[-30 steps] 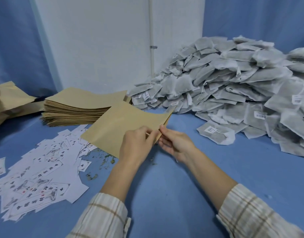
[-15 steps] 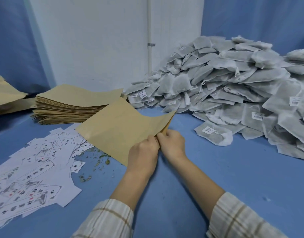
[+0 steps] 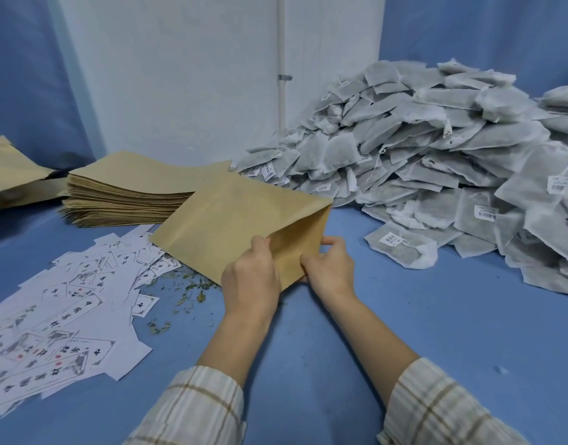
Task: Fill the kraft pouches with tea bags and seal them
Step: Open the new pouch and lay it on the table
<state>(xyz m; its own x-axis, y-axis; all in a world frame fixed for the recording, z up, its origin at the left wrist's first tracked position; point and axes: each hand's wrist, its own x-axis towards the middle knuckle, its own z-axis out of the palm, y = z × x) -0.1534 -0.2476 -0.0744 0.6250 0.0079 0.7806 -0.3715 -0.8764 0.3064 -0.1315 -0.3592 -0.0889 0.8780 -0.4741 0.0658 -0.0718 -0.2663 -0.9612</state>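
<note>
Hands come first, nearest of all. The left hand point(image 3: 251, 277) pinches one side of a flat brown paper kraft pouch point(image 3: 237, 226), and the right hand point(image 3: 330, 268) pinches the other side. Their fingers curl round its two edges and pull its mouth a little apart. The pouch hangs just above the blue table point(image 3: 404, 316), and nothing shows inside it.

To the left lie white paper labels with black writing point(image 3: 64, 316) and a few green leaf bits point(image 3: 192, 292). Behind them sits a tall stack of flat brown pouches point(image 3: 125, 194). To the right a big heap of grey mesh tea bags point(image 3: 436, 155) waits.

I think this pouch is only being opened. Filling and sealing are still to do, and no sealed pouch can be seen.
</note>
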